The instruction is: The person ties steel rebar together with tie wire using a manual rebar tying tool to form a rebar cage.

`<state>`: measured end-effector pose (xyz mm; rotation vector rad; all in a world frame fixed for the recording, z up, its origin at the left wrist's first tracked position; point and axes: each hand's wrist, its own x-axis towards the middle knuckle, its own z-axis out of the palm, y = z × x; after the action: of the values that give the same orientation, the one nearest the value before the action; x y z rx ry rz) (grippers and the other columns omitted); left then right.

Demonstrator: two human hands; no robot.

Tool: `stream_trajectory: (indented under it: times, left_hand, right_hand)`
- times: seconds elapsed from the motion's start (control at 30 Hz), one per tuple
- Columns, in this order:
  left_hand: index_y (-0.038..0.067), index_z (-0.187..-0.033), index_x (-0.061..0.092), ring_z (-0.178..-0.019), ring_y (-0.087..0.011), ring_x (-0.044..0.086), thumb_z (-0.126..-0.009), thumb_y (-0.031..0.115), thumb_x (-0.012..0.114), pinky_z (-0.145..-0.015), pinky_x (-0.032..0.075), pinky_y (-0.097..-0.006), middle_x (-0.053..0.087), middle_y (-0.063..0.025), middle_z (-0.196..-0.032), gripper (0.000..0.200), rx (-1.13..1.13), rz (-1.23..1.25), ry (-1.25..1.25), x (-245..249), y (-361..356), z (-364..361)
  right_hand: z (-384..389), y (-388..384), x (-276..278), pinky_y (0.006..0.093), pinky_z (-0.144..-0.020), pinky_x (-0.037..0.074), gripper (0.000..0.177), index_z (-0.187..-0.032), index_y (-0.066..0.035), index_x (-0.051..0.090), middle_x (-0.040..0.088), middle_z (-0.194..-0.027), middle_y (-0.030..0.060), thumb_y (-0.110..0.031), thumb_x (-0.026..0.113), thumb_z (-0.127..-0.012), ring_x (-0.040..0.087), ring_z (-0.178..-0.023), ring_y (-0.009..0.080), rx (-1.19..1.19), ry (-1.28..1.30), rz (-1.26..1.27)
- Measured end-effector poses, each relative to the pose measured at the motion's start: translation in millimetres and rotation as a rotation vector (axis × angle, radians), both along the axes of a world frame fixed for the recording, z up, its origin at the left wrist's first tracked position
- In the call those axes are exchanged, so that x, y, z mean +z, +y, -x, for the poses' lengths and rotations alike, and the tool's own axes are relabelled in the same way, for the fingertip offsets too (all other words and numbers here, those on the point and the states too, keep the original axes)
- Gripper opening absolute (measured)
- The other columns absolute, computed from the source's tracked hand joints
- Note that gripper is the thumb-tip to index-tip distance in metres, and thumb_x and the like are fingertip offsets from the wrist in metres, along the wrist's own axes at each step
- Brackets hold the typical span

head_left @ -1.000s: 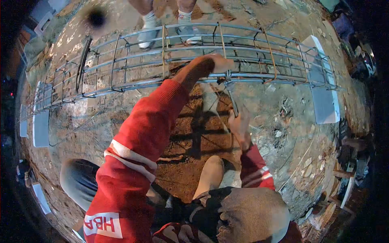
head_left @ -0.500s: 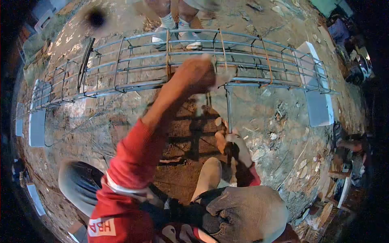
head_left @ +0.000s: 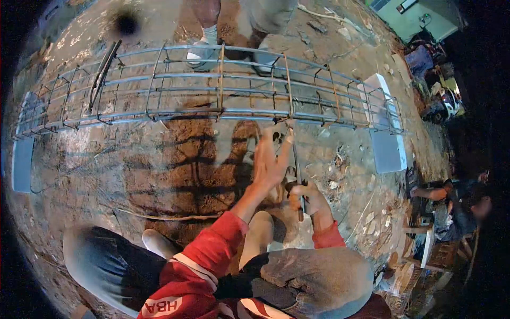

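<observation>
My right hand [head_left: 312,198] is wrapped around a thin metal rod [head_left: 297,162] with a brownish lower end. The rod's upper end reaches the near edge of a long rebar cage [head_left: 183,116]. Close to that upper end is my left hand [head_left: 270,167], its fingers apart and slightly blurred, with one fingertip right at the rod just below the cage. Thin ties or stirrups, some rust-coloured, cross the long bars of the cage.
White blocks support the cage at its left [head_left: 22,165] and right [head_left: 388,151] ends. Dark bars [head_left: 101,80] lean on its left part. Another person's shoes [head_left: 201,56] are just behind it. A second person [head_left: 451,196] is at the right, beside wood pieces. Rubble dots the dirt ground.
My left hand has come down from above the cage to beside the rod, and its fingers have spread. The view has shifted, and the other person's feet have moved apart.
</observation>
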<state>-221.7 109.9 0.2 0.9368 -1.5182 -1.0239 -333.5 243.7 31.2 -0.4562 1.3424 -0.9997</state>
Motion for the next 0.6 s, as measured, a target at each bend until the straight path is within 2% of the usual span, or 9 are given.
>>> stream_trajectory:
  times: [0.03, 0.07, 0.13, 0.17, 0.33, 0.4, 0.47, 0.53, 0.6]
  left_hand:
    - [-0.002, -0.106, 0.056, -0.094, -0.0432, 0.054, -0.09, 0.029, 0.057, -0.08, 0.042, -0.0486, 0.058, -0.0246, -0.102, 0.035, -0.095, -0.097, 0.022, 1, 0, 6]
    - [-0.002, -0.111, 0.056, -0.097, -0.0436, 0.056, -0.093, 0.037, 0.052, -0.081, 0.043, -0.0478, 0.058, -0.0274, -0.106, 0.043, -0.232, -0.177, 0.034, -1, 0, 4]
    - [-0.003, -0.117, 0.057, -0.1, -0.0441, 0.057, -0.096, 0.044, 0.046, -0.082, 0.044, -0.0469, 0.059, -0.0303, -0.11, 0.053, -0.365, -0.267, 0.043, 14, -4, -2]
    - [-0.002, -0.115, 0.058, -0.097, -0.0441, 0.058, -0.096, 0.043, 0.046, -0.082, 0.045, -0.0471, 0.061, -0.0299, -0.105, 0.05, -0.329, -0.284, -0.024, 14, -7, 0]
    - [-0.002, -0.102, 0.06, -0.084, -0.0429, 0.059, -0.094, 0.042, 0.05, -0.075, 0.044, -0.0494, 0.062, -0.0245, -0.084, 0.046, -0.11, -0.183, -0.136, 23, 0, 9]
    - [-0.001, -0.101, 0.06, -0.085, -0.0428, 0.059, -0.093, 0.042, 0.053, -0.075, 0.044, -0.0497, 0.062, -0.0251, -0.086, 0.045, -0.178, -0.227, -0.144, 28, -2, 7]
    - [-0.001, -0.1, 0.06, -0.086, -0.0428, 0.059, -0.091, 0.042, 0.056, -0.076, 0.044, -0.0501, 0.062, -0.0256, -0.088, 0.044, -0.25, -0.27, -0.159, 28, 0, 8]
    - [-0.003, -0.094, 0.06, -0.083, -0.0446, 0.06, -0.087, 0.041, 0.061, -0.075, 0.046, -0.0522, 0.064, -0.0254, -0.083, 0.044, -0.109, -0.166, -0.307, 22, 5, 14]
    - [-0.004, -0.095, 0.06, -0.087, -0.0428, 0.062, -0.084, 0.043, 0.064, -0.075, 0.048, -0.0505, 0.065, -0.0251, -0.084, 0.048, -0.098, -0.196, -0.33, 15, -2, 16]
  right_hand:
    - [-15, -11, 14, 0.0365, -0.051, 0.05, 0.032, -0.102, 0.003, 0.052, 0.059, -0.073, 0.0119, -0.021, 0.065, -0.084, 0.06, -0.058, 0.0254, 0.016, 0.214, 0.063]
    - [-19, -12, 13, 0.0365, -0.051, 0.05, 0.032, -0.102, 0.003, 0.052, 0.059, -0.073, 0.0119, -0.021, 0.065, -0.084, 0.06, -0.058, 0.0254, 0.025, 0.223, 0.06]
    - [-28, -9, 13, 0.0458, -0.065, 0.051, 0.038, -0.111, 0.008, 0.048, 0.061, -0.084, 0.0252, -0.012, 0.06, -0.081, 0.06, -0.072, 0.0431, 0.176, 1.618, 0.149]
    - [-27, -11, 19, 0.0525, -0.073, 0.047, 0.039, -0.114, 0.012, 0.046, 0.058, -0.088, 0.0342, -0.004, 0.053, -0.079, 0.055, -0.083, 0.0534, 0.126, 1.426, 0.088]
    - [-16, -21, 24, 0.0524, -0.074, 0.046, 0.04, -0.118, 0.011, 0.046, 0.059, -0.096, 0.034, -0.004, 0.053, -0.082, 0.057, -0.089, 0.0514, 0.161, 1.338, 0.118]
    - [-20, -23, 17, 0.0521, -0.075, 0.045, 0.04, -0.12, 0.01, 0.046, 0.059, -0.098, 0.0332, -0.004, 0.052, -0.083, 0.057, -0.091, 0.0509, 0.124, 1.311, 0.163]
    - [-22, -18, 1, 0.0454, -0.07, 0.047, 0.026, -0.107, 0.008, 0.055, 0.062, -0.089, 0.0293, -0.005, 0.049, -0.085, 0.061, -0.083, 0.0445, -0.037, 1.41, 0.253]
    - [9, -25, -63, 0.043, -0.071, 0.046, 0.03, -0.102, 0.005, 0.058, 0.062, -0.092, 0.0243, -0.022, 0.054, -0.09, 0.062, -0.084, 0.0358, 0.052, 1.447, 0.242]
    - [22, -39, -107, 0.0431, -0.068, 0.046, 0.032, -0.1, 0.006, 0.058, 0.062, -0.089, 0.0231, -0.023, 0.061, -0.087, 0.061, -0.079, 0.0371, -0.091, 0.961, 0.303]
